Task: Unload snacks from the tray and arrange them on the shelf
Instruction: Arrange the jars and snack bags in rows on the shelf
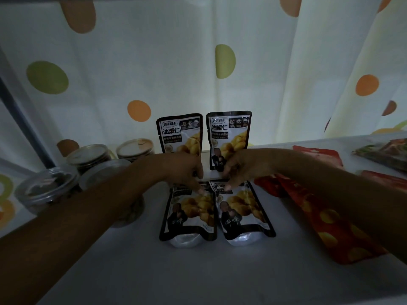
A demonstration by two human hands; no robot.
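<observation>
Snack pouches (229,137) in two rows at centre frame on the shelf (198,271) — two upright at the back against the dotted curtain (176,73), two in front tipped toward the camera. Left hand (185,170) curled onto the top edge of the front left pouch (189,214), right hand (242,168) likewise on the front right pouch (242,212); fingertips apparently pinching, though dim. Mid-arranging, seemingly: squaring the front pair. Next, likely: a gentle release without toppling either — then back to the tray, out of view.
</observation>
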